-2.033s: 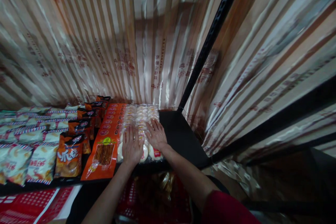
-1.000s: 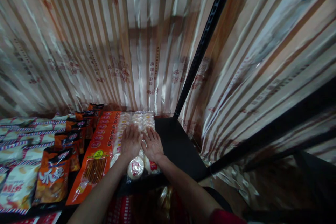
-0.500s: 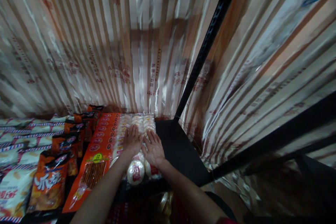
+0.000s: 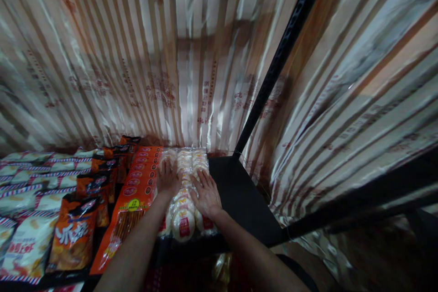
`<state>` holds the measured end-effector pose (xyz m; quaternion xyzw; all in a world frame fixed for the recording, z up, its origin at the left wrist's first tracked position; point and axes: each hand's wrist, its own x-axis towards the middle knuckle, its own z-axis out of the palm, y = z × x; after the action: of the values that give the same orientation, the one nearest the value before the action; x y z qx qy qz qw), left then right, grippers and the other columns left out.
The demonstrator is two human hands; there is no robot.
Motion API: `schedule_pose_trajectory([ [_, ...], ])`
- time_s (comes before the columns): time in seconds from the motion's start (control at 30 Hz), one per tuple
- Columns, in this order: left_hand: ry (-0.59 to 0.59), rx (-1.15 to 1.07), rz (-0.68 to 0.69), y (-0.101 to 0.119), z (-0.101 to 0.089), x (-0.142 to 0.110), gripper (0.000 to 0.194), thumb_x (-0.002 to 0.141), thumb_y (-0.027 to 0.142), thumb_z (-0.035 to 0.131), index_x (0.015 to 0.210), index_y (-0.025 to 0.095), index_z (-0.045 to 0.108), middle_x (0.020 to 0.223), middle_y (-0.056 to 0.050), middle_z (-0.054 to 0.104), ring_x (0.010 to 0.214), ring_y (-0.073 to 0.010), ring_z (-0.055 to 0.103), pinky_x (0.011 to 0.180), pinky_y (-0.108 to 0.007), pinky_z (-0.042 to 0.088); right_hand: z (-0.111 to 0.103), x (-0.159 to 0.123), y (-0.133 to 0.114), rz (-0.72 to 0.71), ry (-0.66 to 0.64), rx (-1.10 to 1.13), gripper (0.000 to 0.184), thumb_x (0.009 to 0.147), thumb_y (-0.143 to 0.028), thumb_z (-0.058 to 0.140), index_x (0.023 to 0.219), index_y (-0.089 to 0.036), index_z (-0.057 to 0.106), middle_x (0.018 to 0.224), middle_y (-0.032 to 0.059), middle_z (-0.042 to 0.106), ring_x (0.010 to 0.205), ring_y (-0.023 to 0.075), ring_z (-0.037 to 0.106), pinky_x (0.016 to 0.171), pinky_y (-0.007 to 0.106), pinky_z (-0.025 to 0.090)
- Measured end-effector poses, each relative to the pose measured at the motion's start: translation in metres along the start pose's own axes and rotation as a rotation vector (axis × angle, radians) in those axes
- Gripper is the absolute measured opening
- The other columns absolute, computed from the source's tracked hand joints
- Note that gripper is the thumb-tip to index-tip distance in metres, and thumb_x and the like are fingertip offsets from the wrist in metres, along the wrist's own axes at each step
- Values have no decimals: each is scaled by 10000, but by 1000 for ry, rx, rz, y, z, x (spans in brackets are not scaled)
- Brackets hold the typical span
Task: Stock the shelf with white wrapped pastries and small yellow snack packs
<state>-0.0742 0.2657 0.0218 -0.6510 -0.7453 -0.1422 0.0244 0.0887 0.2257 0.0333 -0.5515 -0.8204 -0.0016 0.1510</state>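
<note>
Rows of round white crackers in clear wrap, the cracker packs (image 4: 184, 223), stand on a black shelf with red labels facing front. My left hand (image 4: 168, 179) lies flat on top of the left row, fingers spread and pointing to the back. On the right row rests my right hand (image 4: 207, 194), also flat with its fingers apart. The middle row shows between the two hands. Left of the packs is a row of orange snack packets (image 4: 138, 182) with brown sticks in a clear window, close to my left forearm.
Orange and black snack bags (image 4: 73, 232) and white snack bags (image 4: 30, 246) fill the left side. Bare black shelf (image 4: 239, 196) lies right of the crackers. A black upright post (image 4: 270, 73) stands at the back corner, before striped wrapping sheets (image 4: 191, 54).
My hands have moved apart, the left hand onto the left row and the right hand onto the right row. The view has shifted slightly, so everything sits farther right.
</note>
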Motion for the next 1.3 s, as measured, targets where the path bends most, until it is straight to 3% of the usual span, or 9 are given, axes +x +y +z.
schedule_pose_trajectory([
  [0.17,46,-24,26,1,-7,-1,547,871,417,307,1344,154,386,1420,-155,338,1352,-294,197,1086,-519,139,4,0,1,-10,15,-2,484,889,-438,346,1349,-291,383,1467,34,268,1352,220,194,1073,396,161],
  [0.37,97,-14,47,-1,-12,16,540,882,408,304,1355,154,362,1429,-155,321,1351,-301,195,1081,-531,137,7,0,4,-5,25,-5,488,890,-451,334,1349,-294,383,1470,27,260,1355,221,186,1075,399,161],
  [0.63,16,29,36,-4,1,21,553,883,404,307,1356,122,355,1424,-174,318,1342,-313,212,1068,-519,191,0,0,1,8,-5,20,493,891,-477,330,1350,-305,379,1469,17,262,1353,219,192,1078,384,151],
  [0.83,65,67,82,10,-10,20,552,892,402,277,1369,131,330,1447,-159,276,1354,-302,182,1085,-513,136,1,-1,1,0,6,45,500,891,-485,335,1349,-291,381,1474,29,249,1355,221,183,1075,379,142],
  [0.97,-83,40,269,26,-12,17,521,908,387,202,1371,184,330,1464,-80,265,1370,-256,136,1100,-502,94,1,-1,2,4,7,56,495,892,-467,346,1346,-276,391,1467,35,268,1352,222,192,1075,379,136],
  [1.07,-172,37,278,30,-6,15,543,908,406,177,1382,170,300,1470,-85,242,1369,-249,144,1097,-505,103,2,-1,2,7,1,60,495,890,-462,351,1349,-278,384,1464,32,275,1350,216,197,1076,374,132],
  [1.3,-124,40,274,29,-8,14,532,910,395,195,1374,166,318,1472,-104,224,1365,-267,148,1090,-516,120,1,-1,1,4,4,83,501,891,-447,350,1366,-287,349,1477,20,241,1360,216,165,1085,389,113],
])
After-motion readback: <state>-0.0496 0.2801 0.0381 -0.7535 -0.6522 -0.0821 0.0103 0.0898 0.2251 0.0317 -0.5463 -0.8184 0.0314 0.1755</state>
